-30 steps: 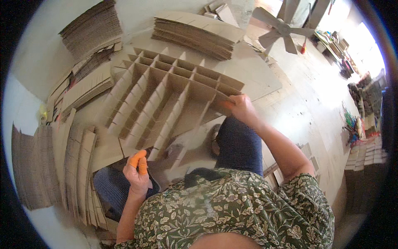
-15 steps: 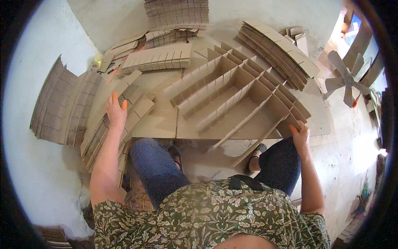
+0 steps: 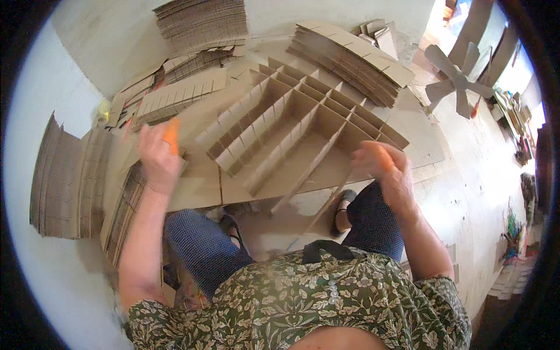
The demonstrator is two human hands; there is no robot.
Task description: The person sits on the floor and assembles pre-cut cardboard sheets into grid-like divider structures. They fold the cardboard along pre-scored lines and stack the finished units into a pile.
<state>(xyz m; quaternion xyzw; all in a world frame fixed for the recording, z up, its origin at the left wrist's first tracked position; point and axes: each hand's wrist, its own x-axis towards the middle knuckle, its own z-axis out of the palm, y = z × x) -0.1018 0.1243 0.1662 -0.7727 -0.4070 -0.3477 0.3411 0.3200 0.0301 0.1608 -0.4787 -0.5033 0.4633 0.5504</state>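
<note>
A cardboard divider grid (image 3: 318, 116) of interlocked slotted strips stands on a cardboard-covered table, its long strips reaching past the near edge. My right hand (image 3: 382, 163), fingers curled and smeared by motion, is over the near right part of the grid; whether it grips a strip cannot be seen. My left hand (image 3: 158, 154) is raised beside a pile of slotted cardboard strips (image 3: 125, 201) at the left. Its fingers are bent and blurred, and what they hold, if anything, does not show. Orange covers sit on fingers of both hands.
More slotted cardboard stacks stand at the far left (image 3: 73, 181), behind the grid (image 3: 350, 58), at the back (image 3: 201, 26) and back left (image 3: 181, 96). A grey-bladed fan (image 3: 459, 81) is at the right. My knees are under the table's near edge.
The view has swung, shifting the scene leftward. My right hand has left the grid's right corner and moved left, fingers curling. My left hand has lifted from the strip pile.
</note>
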